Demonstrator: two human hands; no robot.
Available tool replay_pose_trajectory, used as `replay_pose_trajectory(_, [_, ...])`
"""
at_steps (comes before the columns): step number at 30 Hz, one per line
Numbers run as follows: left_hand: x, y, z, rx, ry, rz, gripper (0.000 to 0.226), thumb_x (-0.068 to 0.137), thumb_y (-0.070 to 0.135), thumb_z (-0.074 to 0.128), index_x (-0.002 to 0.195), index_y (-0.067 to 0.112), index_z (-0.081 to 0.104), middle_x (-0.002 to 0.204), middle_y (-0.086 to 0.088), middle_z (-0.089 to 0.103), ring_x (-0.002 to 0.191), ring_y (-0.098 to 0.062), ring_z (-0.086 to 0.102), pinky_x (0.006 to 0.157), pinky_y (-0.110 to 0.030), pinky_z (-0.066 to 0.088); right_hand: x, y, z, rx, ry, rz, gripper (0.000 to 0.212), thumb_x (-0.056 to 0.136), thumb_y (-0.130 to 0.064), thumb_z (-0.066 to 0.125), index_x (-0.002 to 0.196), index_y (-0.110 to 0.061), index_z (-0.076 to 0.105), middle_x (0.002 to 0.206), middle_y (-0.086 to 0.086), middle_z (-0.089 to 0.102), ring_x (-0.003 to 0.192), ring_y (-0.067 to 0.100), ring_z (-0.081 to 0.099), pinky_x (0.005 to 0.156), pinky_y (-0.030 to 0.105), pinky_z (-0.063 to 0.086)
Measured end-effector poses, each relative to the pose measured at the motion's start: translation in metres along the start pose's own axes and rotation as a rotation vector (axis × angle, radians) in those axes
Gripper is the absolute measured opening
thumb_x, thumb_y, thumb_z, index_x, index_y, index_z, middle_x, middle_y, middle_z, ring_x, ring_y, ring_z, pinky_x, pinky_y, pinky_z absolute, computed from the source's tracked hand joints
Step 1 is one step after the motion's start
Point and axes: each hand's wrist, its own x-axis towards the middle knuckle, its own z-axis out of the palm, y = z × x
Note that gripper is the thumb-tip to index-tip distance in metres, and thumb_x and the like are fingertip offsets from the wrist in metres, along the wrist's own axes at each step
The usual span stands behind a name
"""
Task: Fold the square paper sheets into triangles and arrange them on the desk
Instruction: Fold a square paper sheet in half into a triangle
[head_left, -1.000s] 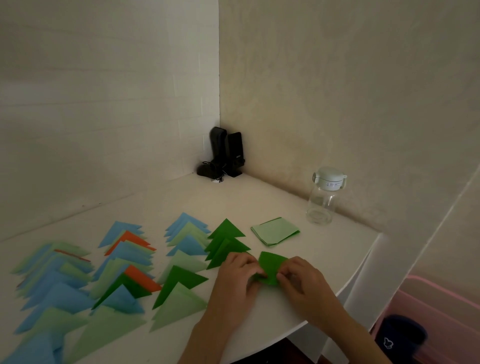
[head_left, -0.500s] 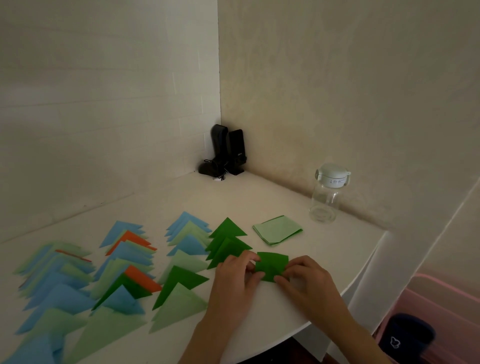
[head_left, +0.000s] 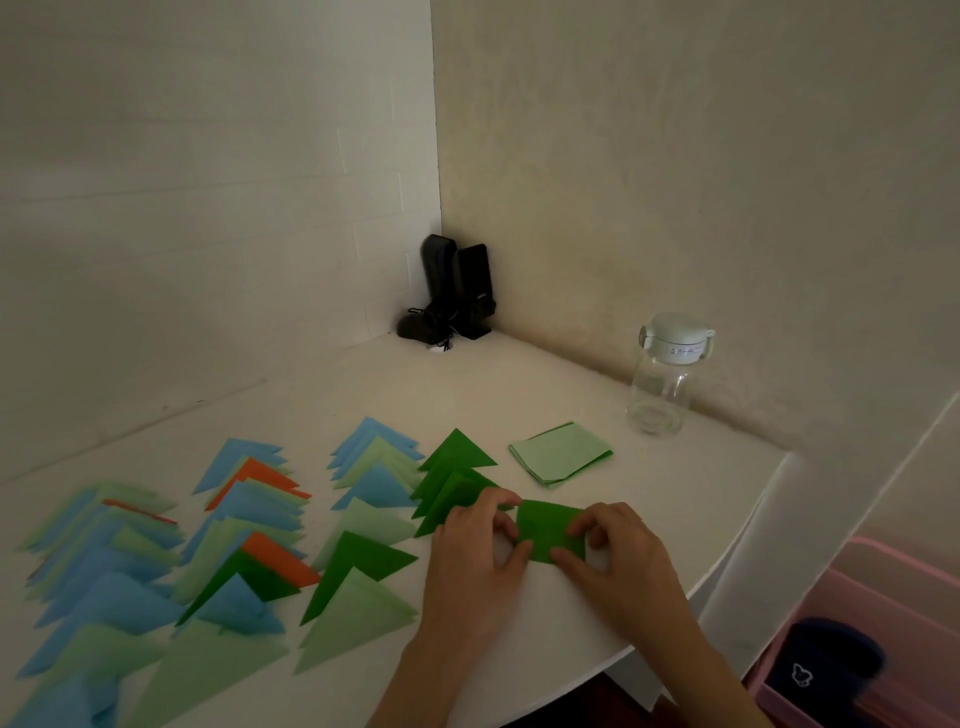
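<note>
The person bends over a white desk (head_left: 519, 395) set in the corner of the room. Both hands work on one dark green paper sheet (head_left: 549, 530) that lies flat near the front edge of the desk. The left hand (head_left: 475, 558) pinches the left edge of this sheet between thumb and curled fingers. The right hand (head_left: 618, 556) holds the right side of the sheet, its fingers bent onto the paper.

To the left of the hands, many folded paper triangles (head_left: 208, 561) in blue, light green, dark green and orange lie in overlapping rows across the desk. One row of dark green triangles (head_left: 454, 467) is just beside the left hand and partly behind it. A small pile of light green square sheets (head_left: 561, 454) rests beyond the hands, apart from them.

Further back stands a clear plastic bottle with a white lid (head_left: 665, 374), near the right wall. Two black speakers (head_left: 457, 286) stand in the far corner.
</note>
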Motion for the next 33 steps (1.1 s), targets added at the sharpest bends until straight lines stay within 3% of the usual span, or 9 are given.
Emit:
replay_pose_trajectory(9, [-0.001,-0.004,0.0,-0.011,-0.018,0.004,0.035,0.079,0.008,0.065,0.096,0.037,0.057,0.085,0.021,0.058,0.089,-0.001,0.051,0.08,-0.027,0.046,0.008,0.004,-0.018,0.131,-0.194,0.099,0.052,0.07,-0.013,0.078,0.112,-0.031,0.055,0.108,-0.005,0.055,0.082,0.0,0.055,0.07,0.003,0.039])
replay_pose_trajectory(14, [0.002,-0.005,-0.003,0.117,-0.083,0.068,0.036,0.086,0.003,0.055,0.087,0.037,0.068,0.093,0.024,0.061,0.091,-0.003,0.05,0.084,-0.032,0.043,0.028,-0.012,-0.035,0.131,-0.352,0.239,0.03,0.081,-0.039,0.069,0.108,-0.037,0.059,0.1,-0.014,0.061,0.082,-0.001,0.058,0.067,0.008,0.039])
replay_pose_trajectory(17, [0.002,0.005,-0.011,0.218,-0.168,0.117,0.039,0.086,-0.001,0.051,0.091,0.033,0.07,0.103,0.017,0.062,0.097,-0.009,0.049,0.087,-0.032,0.04,0.031,-0.014,-0.035,0.01,-0.33,0.202,0.017,0.084,-0.037,0.066,0.099,-0.03,0.071,0.096,-0.011,0.07,0.076,-0.008,0.057,0.062,0.001,0.039])
replay_pose_trajectory(19, [-0.002,0.014,-0.015,0.31,-0.174,0.176,0.028,0.091,0.013,0.045,0.097,0.027,0.068,0.108,0.013,0.062,0.102,-0.009,0.048,0.091,-0.029,0.037,0.025,-0.016,-0.035,-0.019,-0.285,0.202,0.014,0.085,-0.033,0.066,0.091,-0.024,0.076,0.09,-0.009,0.073,0.071,-0.006,0.058,0.061,0.0,0.039])
replay_pose_trajectory(22, [-0.012,0.023,-0.014,0.446,-0.133,0.21,0.04,0.083,0.042,0.03,0.09,0.025,0.066,0.096,0.013,0.063,0.094,-0.01,0.05,0.087,-0.032,0.041,0.014,-0.016,-0.035,-0.025,-0.242,0.244,0.024,0.084,-0.032,0.064,0.081,-0.011,0.076,0.082,0.004,0.073,0.075,0.012,0.065,0.066,0.015,0.046])
replay_pose_trajectory(24, [-0.018,0.022,-0.008,0.513,-0.099,0.245,0.035,0.073,0.05,0.042,0.08,0.025,0.065,0.083,0.013,0.064,0.083,-0.012,0.055,0.075,-0.032,0.047,0.009,-0.016,-0.034,-0.021,-0.256,0.269,0.028,0.081,-0.031,0.064,0.082,-0.005,0.073,0.081,0.012,0.07,0.079,0.02,0.064,0.068,0.022,0.046])
replay_pose_trajectory(28, [-0.025,0.017,-0.002,0.509,-0.056,0.274,0.027,0.062,0.048,0.056,0.079,0.027,0.06,0.083,0.014,0.061,0.081,-0.013,0.056,0.07,-0.031,0.048,0.002,-0.023,-0.037,0.043,-0.278,0.292,0.022,0.077,-0.032,0.066,0.073,-0.013,0.076,0.064,0.008,0.067,0.055,0.011,0.055,0.049,0.011,0.035])
replay_pose_trajectory(30, [-0.025,0.013,0.0,0.494,-0.014,0.272,0.017,0.064,0.037,0.066,0.079,0.03,0.062,0.086,0.017,0.063,0.083,-0.012,0.056,0.07,-0.028,0.046,0.002,-0.031,-0.04,0.083,-0.288,0.258,0.017,0.078,-0.034,0.068,0.069,-0.022,0.077,0.056,-0.006,0.063,0.053,0.003,0.051,0.053,0.009,0.036])
replay_pose_trajectory(33, [-0.023,0.01,-0.001,0.428,0.027,0.253,0.016,0.068,0.023,0.069,0.081,0.031,0.068,0.09,0.019,0.066,0.086,-0.011,0.056,0.071,-0.025,0.042,0.003,-0.039,-0.04,0.184,-0.27,0.154,0.011,0.074,-0.043,0.074,0.084,-0.037,0.074,0.076,-0.015,0.068,0.067,-0.004,0.059,0.064,0.01,0.041])
